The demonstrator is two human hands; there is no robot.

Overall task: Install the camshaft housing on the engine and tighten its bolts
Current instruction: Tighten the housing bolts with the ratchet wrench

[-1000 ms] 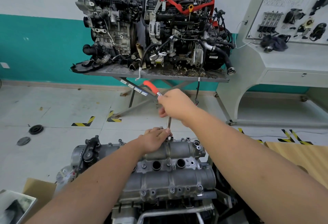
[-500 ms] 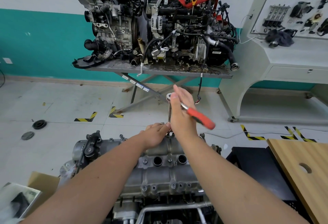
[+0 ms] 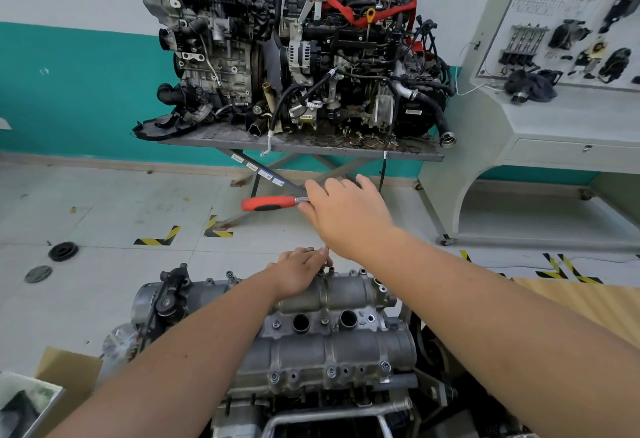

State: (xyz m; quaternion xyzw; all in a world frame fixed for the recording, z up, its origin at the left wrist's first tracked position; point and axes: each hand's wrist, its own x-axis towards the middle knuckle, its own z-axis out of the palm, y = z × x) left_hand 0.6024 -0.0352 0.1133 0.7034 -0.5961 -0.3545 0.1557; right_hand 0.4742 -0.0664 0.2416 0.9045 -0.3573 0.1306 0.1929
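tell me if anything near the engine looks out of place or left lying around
On the engine itself nothing stands out: the housing sits level. Two dark round parts lie loose on the floor at the left, away from any bench, and debris litters the table under the two engines by the wall.

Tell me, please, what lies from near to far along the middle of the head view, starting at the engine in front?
camshaft housing → left hand at its far edge → right hand on the ratchet → grey table bearing two engines

camshaft housing (image 3: pixel 311 344) on engine (image 3: pixel 332 399) — 2 engines (image 3: pixel 298 56) behind, on table (image 3: pixel 221 141)
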